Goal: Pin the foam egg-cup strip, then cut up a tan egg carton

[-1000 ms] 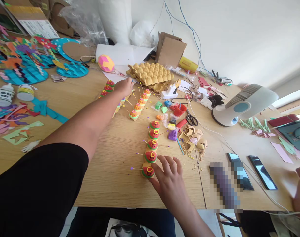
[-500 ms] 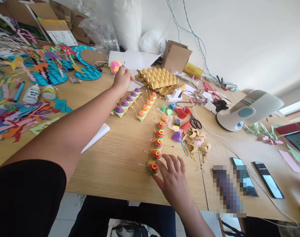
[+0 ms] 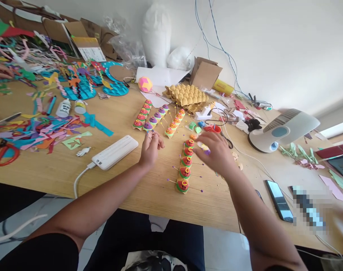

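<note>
My left hand [image 3: 150,150] is closed in a pinch above the table, beside the row of purple-topped egg-carton cups [image 3: 155,117]. Small bluish tips show at its fingertips; what they belong to is too small to name. My right hand [image 3: 216,150] hovers with curved, parted fingers over small packets of modelling clay [image 3: 207,151], partly hiding them. Just left of it stands an egg-carton caterpillar [image 3: 185,172] with red clay tops, yellow rings and purple-tipped pins. Further back are an orange-topped row [image 3: 175,123] with yellow-tipped pins and another red-topped row [image 3: 142,114].
A white power bank [image 3: 115,152] with a cable lies left of my left hand, near coloured paper scraps [image 3: 44,128]. Behind are egg trays [image 3: 185,95] and a cardboard box [image 3: 205,72]. A white fan [image 3: 281,130] and a phone [image 3: 278,200] are at right. Another person's hand [image 3: 1,70] shows far left.
My left hand has come back toward me from near the pink-and-yellow ball. My right hand has moved from the near end of the red caterpillar up to the clay packets. The view has shifted left.
</note>
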`<act>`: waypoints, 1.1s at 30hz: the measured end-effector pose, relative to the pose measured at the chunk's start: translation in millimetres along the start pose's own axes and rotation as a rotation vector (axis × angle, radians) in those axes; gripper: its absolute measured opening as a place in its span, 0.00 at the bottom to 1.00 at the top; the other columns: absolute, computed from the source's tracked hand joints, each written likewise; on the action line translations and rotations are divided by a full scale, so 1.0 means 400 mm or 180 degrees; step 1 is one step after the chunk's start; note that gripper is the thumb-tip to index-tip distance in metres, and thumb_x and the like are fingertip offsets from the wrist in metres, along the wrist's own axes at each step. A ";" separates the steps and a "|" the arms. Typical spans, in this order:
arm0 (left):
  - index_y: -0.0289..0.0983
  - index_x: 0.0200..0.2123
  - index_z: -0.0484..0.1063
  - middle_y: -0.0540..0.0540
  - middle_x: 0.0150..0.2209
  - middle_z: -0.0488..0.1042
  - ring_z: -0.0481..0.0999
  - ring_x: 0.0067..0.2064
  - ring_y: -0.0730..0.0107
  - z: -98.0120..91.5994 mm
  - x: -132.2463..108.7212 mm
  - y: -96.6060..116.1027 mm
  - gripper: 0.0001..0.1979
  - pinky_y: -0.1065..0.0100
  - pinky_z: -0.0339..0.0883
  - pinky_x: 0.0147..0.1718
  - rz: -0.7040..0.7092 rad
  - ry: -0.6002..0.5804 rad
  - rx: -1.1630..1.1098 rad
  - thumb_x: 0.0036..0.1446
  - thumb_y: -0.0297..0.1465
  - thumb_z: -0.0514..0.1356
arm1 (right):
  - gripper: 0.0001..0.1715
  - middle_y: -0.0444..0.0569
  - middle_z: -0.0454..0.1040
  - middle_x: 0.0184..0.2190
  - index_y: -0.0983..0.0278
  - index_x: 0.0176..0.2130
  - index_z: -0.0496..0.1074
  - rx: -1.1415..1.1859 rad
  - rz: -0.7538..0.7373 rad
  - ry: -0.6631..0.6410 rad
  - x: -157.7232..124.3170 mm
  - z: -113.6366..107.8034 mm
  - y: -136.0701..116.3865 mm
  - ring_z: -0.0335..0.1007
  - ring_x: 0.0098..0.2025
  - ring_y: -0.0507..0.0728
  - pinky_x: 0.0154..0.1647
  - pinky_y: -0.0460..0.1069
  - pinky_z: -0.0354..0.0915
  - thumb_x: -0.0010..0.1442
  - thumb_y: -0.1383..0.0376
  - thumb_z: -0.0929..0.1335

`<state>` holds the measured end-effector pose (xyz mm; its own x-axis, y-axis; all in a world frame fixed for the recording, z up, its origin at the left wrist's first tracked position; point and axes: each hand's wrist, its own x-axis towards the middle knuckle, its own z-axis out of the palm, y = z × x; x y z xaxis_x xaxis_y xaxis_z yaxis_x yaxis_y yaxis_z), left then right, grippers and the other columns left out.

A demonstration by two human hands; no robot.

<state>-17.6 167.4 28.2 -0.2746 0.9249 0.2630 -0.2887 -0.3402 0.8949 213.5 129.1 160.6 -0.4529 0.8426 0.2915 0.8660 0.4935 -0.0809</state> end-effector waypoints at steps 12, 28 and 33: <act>0.41 0.36 0.62 0.57 0.20 0.59 0.58 0.23 0.74 -0.019 0.041 -0.078 0.19 0.69 0.56 0.26 0.0239 0.0059 0.0043 0.68 0.49 0.58 | 0.26 0.55 0.77 0.58 0.61 0.60 0.74 -0.0527 -0.0107 -0.1659 0.500 0.223 0.045 0.72 0.57 0.64 0.53 0.53 0.68 0.64 0.59 0.73; 0.41 0.36 0.63 0.56 0.20 0.59 0.59 0.23 0.73 -0.005 0.034 -0.068 0.16 0.69 0.57 0.26 0.0085 0.0079 -0.0009 0.68 0.47 0.59 | 0.23 0.53 0.73 0.58 0.62 0.59 0.71 -0.1035 -0.0342 -0.2228 0.542 0.277 0.010 0.75 0.54 0.60 0.54 0.60 0.74 0.70 0.56 0.70; 0.41 0.36 0.63 0.57 0.21 0.58 0.58 0.23 0.74 -0.003 0.031 -0.065 0.17 0.70 0.56 0.25 0.0143 0.0058 -0.0015 0.68 0.48 0.59 | 0.23 0.54 0.73 0.58 0.63 0.59 0.71 -0.1041 -0.0462 -0.2190 0.549 0.285 -0.011 0.75 0.54 0.61 0.54 0.60 0.74 0.70 0.56 0.70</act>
<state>-14.6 187.6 7.9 -0.3042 0.9054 0.2963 -0.2800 -0.3822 0.8806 85.9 336.4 116.4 -0.5039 0.7715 -0.3884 0.7579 0.6106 0.2296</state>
